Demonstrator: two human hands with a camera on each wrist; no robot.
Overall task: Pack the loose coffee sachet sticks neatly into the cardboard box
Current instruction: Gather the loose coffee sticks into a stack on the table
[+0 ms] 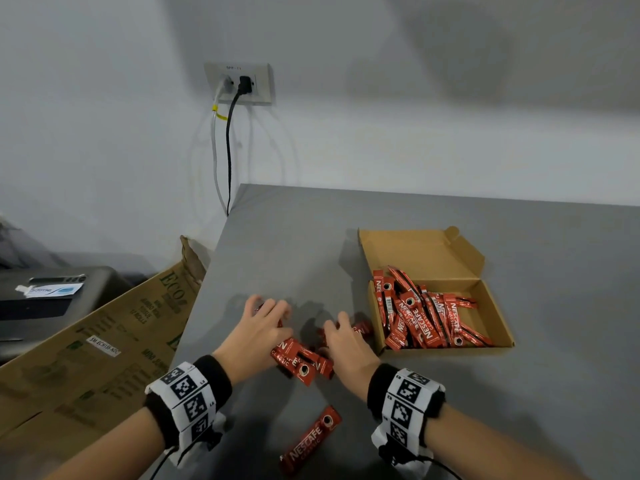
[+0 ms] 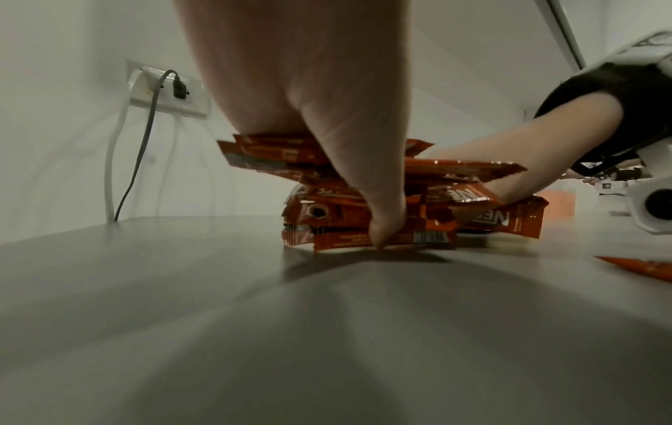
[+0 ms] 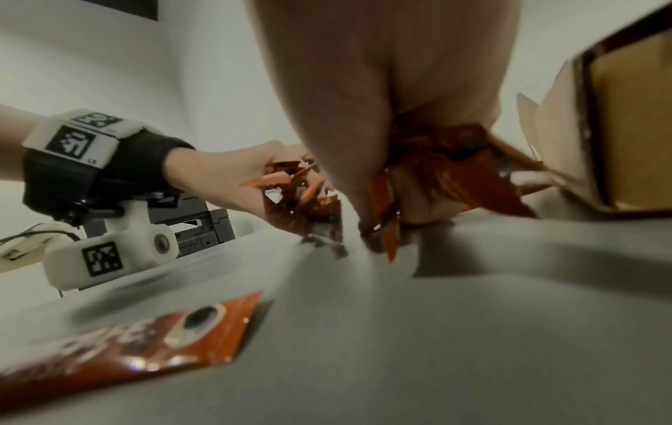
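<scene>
Hands first: the left hand [image 1: 258, 332] lies over the loose pile [image 1: 301, 358] of red sticks, fingers curled down onto it and thumb pressed against the pile's near edge in the left wrist view, so it is gripping a bunch. The right hand [image 1: 344, 344] closes on the same pile from 3 o'clock, fingers curled round several sticks (the right wrist view is blurred, so I cannot count them). At 6 o'clock from the hands, 1 stray stick [image 1: 311, 436] lies alone on the table [image 1: 519, 410]. At 2 o'clock sits the box [image 1: 493, 308], lid open, already holding a good many sticks [image 1: 424, 318], crisscrossed rather than aligned. My estimate: roughly half packed; the pile and the stray remain, and the box's contents need straightening.
</scene>
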